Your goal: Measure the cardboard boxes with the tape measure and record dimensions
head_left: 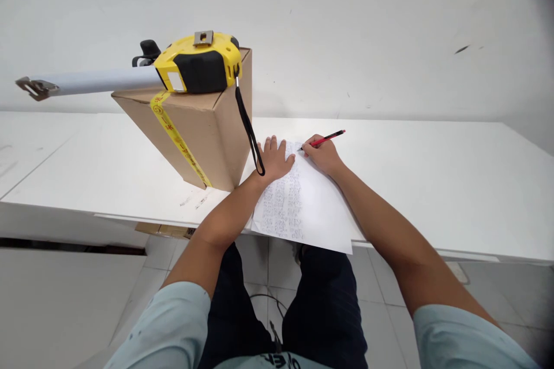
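Light-blue short sleeves (173,317) lie nearest the head camera, at the lower edge of the view; dark trousers (324,300) are positioned below the white table (433,184). One handwritten sheet (322,207) lies on the table directly in front of the person. Its left part carries dense rows of script, its right part is blank, and its near edge overhangs the table edge.

A brown carton (208,132), sealed with yellow printed tape (184,147), stands to the left of the sheet. A yellow-and-black tape measure (199,66) rests on top, with its blade (108,79) extended past the carton's left side and its black wrist strap (246,121) hanging down.

Possible faults: the strap loop overlaps the left wrist in the view; contact cannot be confirmed. If it snags during an arm movement, the tape measure could be pulled off the carton. Pressure on the overhanging edge could crease or shift the sheet. A sliding palm could smear the script.

Finger condition: the left hand (276,161) is laid flat over the sheet's upper left, fingers extended and spread, gripping nothing. The right hand (322,154) has its fingers curled closed around a red-and-black pen (324,139), tip at the sheet's upper area.
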### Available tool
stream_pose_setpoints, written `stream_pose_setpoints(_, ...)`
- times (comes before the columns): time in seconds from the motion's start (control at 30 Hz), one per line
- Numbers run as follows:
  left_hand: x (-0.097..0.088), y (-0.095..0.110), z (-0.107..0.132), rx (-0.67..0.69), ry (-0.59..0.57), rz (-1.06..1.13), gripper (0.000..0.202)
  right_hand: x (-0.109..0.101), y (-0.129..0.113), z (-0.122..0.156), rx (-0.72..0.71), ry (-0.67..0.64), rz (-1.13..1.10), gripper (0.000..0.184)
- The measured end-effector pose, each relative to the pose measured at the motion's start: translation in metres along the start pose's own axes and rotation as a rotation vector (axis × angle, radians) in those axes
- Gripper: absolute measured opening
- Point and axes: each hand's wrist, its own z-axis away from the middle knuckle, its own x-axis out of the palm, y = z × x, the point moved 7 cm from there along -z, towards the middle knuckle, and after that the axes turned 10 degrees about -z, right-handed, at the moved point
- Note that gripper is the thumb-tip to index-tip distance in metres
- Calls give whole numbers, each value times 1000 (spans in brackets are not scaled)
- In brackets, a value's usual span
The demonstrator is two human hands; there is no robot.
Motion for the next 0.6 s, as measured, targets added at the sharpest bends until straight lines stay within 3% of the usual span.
stream_pose_setpoints(0.6,0,0,0,-1,0,10,73,-1,-3,2,8,-1,23,11)
